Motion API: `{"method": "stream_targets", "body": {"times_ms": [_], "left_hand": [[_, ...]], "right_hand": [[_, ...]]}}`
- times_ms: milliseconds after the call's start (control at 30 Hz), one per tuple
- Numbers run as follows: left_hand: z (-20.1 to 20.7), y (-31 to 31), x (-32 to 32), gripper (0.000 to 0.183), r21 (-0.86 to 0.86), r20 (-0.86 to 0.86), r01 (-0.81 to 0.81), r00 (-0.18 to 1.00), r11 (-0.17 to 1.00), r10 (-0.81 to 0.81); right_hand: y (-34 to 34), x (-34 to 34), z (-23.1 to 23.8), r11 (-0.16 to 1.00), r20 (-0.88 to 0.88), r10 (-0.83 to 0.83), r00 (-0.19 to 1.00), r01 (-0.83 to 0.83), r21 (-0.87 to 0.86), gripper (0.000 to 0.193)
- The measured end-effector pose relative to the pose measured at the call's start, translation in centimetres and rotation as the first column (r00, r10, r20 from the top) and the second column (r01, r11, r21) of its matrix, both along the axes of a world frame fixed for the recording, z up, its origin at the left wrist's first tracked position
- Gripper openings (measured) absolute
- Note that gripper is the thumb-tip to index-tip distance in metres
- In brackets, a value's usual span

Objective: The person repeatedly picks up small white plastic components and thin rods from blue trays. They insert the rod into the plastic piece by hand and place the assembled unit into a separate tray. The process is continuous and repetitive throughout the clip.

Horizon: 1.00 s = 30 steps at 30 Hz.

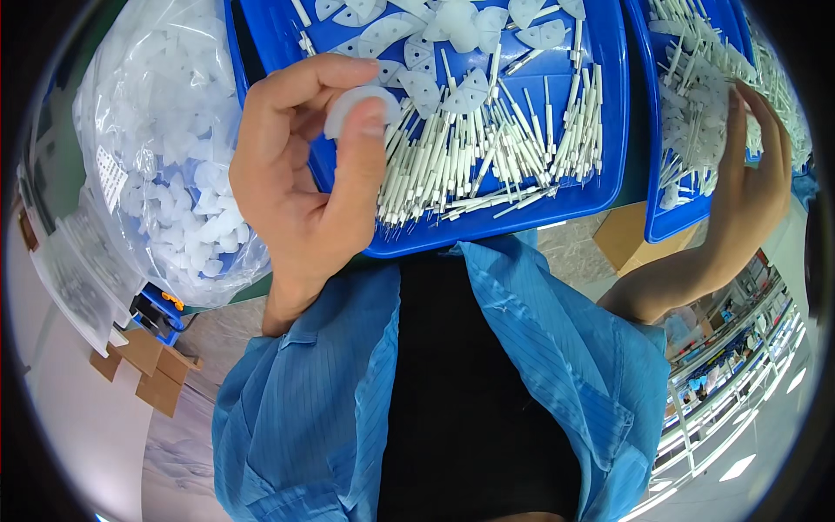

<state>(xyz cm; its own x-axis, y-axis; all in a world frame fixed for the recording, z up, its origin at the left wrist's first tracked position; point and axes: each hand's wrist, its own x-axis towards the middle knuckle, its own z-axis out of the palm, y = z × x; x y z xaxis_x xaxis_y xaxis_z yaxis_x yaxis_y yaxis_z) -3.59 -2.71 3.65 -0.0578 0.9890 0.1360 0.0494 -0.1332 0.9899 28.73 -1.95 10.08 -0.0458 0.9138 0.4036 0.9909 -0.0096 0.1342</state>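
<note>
My left hand (300, 170) pinches a small white translucent plastic piece (358, 103) between thumb and forefinger, above the near left corner of a blue tray (600, 187). That tray holds several white sticks (487, 157) and flat white fin-shaped pieces (417, 35). My right hand (752, 187) reaches into a second blue tray (665, 226) at the right, fingers spread over a heap of white sticks and pieces (696, 78). Whether it grips any of them I cannot tell.
A large clear bag (170, 148) full of white plastic pieces lies left of the first tray. Cardboard pieces (143, 365) lie on the floor at lower left, and a brown box (622, 239) sits under the trays. My blue coat sleeves fill the lower middle.
</note>
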Motion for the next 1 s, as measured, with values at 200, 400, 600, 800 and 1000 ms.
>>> {"method": "stream_targets", "body": {"times_ms": [200, 400, 600, 800, 1000], "left_hand": [[0.3, 0.0, -1.0, 0.034, -0.014, -0.017, 0.285, 0.958, 0.958, -0.285], [-0.1, 0.1, -1.6, 0.039, 0.094, -0.068, 0.322, 0.946, 0.942, -0.317], [-0.9, 0.7, -2.3, 0.037, 0.223, -0.150, 0.330, 0.941, 0.917, -0.302], [-0.7, 0.2, -0.3, 0.031, 0.006, 0.010, 0.109, 0.994, 0.994, -0.110], [-0.6, 0.0, -0.3, 0.029, 0.031, 0.068, 0.115, 0.991, 0.993, -0.117]], "right_hand": [[0.3, -2.2, -0.6, 0.953, -0.262, 0.259, 0.930, -0.203, 0.224, 0.017], [0.0, -9.1, -6.3, 0.847, -0.436, 0.445, 0.782, -0.526, -0.080, 0.024], [-0.9, -9.9, -5.7, 0.816, -0.401, 0.482, 0.779, -0.566, -0.119, 0.023], [-3.3, -10.9, -1.8, 0.966, -0.915, 0.028, 0.402, -0.246, -0.079, 0.018], [-4.4, -16.2, -2.4, 0.870, -0.950, -0.060, 0.305, -0.450, -0.200, 0.018]]}}
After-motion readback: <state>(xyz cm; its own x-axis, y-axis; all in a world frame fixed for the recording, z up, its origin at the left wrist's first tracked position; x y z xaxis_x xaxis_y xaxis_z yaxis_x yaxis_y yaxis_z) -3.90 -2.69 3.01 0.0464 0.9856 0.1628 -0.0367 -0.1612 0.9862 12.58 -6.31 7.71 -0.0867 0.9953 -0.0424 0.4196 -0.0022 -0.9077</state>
